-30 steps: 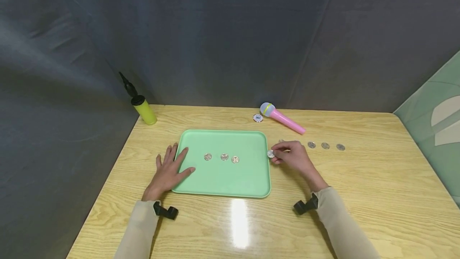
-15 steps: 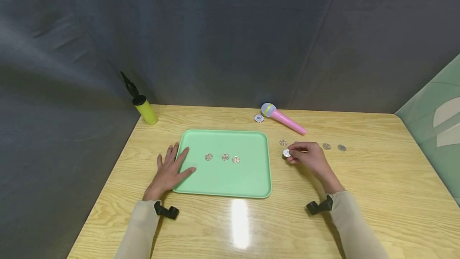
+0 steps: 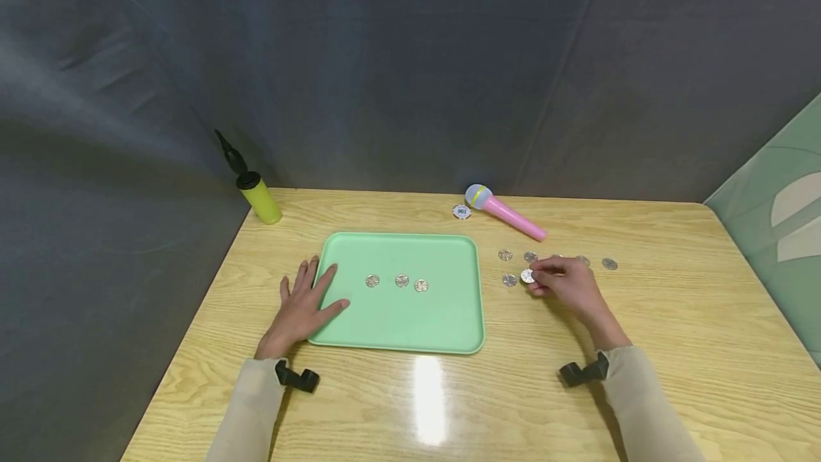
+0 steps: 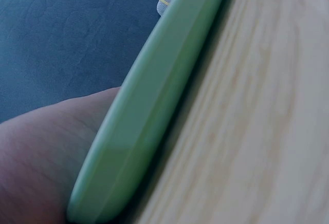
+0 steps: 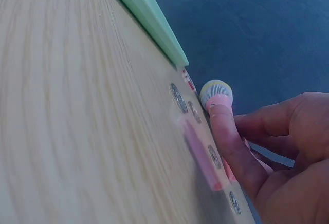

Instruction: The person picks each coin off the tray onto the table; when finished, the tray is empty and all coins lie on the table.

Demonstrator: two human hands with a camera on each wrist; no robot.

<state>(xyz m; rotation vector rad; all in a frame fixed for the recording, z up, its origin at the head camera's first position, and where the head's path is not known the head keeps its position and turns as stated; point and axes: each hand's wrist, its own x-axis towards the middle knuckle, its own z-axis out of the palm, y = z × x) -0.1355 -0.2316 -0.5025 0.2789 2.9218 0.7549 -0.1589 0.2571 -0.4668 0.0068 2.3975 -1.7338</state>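
Where the right hand works: three o'clock from the tray, thumb and fingers curled, clamped on one pale coin, and whether that coin meets the table I cannot tell!
Left hand: over at nine o'clock, fingers straight and fanned apart, thumb and forefinger reaching across the rim, the other fingertips lying outside it.
Tray: mint green, flat on the table, the hub of our clock.
Tray coins: three silvery rounds strung across the middle, the two toward three o'clock sitting closer together.
Loose coin: down on the table, just beside the pinched one, at its nine o'clock.
Coin row: five in a line between two and three o'clock, the middle ones partly hidden behind the right hand.
Microphone: two o'clock, pink handle aiming toward four.
Chip: one o'clock, white, marked 100, just beside the microphone's head.
Yellow-green pump: ten o'clock, black nozzle tilting toward eleven.
Dark curtain: twelve o'clock, hanging behind the table.
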